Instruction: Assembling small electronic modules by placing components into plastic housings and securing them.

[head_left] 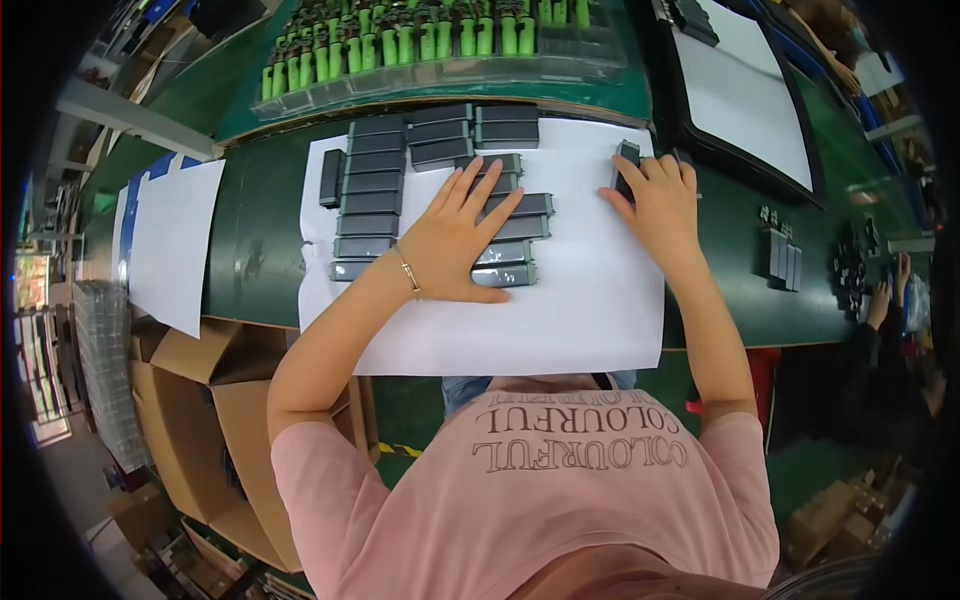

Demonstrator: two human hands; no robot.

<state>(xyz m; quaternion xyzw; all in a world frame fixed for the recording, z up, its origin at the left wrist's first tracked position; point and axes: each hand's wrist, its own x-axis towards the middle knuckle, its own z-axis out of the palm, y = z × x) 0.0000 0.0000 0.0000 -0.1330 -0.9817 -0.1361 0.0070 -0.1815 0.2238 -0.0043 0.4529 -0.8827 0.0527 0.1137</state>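
Rows of dark grey rectangular blocks with greenish ends (372, 183) lie on a white sheet (600, 320). My left hand (460, 235) is spread flat over the right-hand column, its fingers apart, covering parts of several blocks. At the sheet's right side my right hand (660, 205) is closed around a single dark grey block (628, 158), thumb on its near left side. Part of that block is hidden by the fingers. One more block (332, 178) stands apart at the left of the rows.
Beyond the sheet stands a clear tray (440, 72) of bright green cylinders. A black-framed white board (745, 100) lies at the far right. Several grey blocks (780, 258) sit on the green table. Left are white sheets (175, 240) and an open cardboard box (190, 430). Another person's hands (880, 305) show far right.
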